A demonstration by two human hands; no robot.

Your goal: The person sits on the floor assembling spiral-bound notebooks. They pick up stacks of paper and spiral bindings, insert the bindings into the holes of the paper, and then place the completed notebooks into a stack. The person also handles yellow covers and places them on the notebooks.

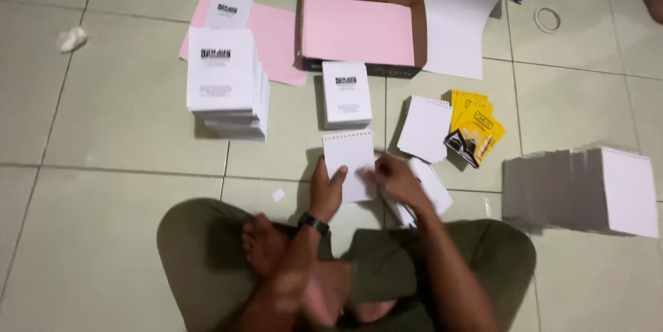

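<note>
On the pale green tiled floor (pixel 124 138), just ahead of the crossed legs, lies a white spiral-bound notepad (pixel 349 159). The left hand (pixel 326 190) presses flat on its lower edge, fingers spread; the right hand (pixel 394 178) pinches its right side. Square the sheets while holding them flat, clear of the tall stack of white printed pads (pixel 224 83).

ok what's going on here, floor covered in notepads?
A person sits cross-legged on the tiled floor, both hands on a white spiral-bound notepad lying in front of them. The left hand presses its lower left edge; the right hand is at its right edge, blurred. Around them: a tall stack of printed pads, a smaller stack, yellow cover cards, a long row of white pads and an open cardboard box with pink sheets.
</note>
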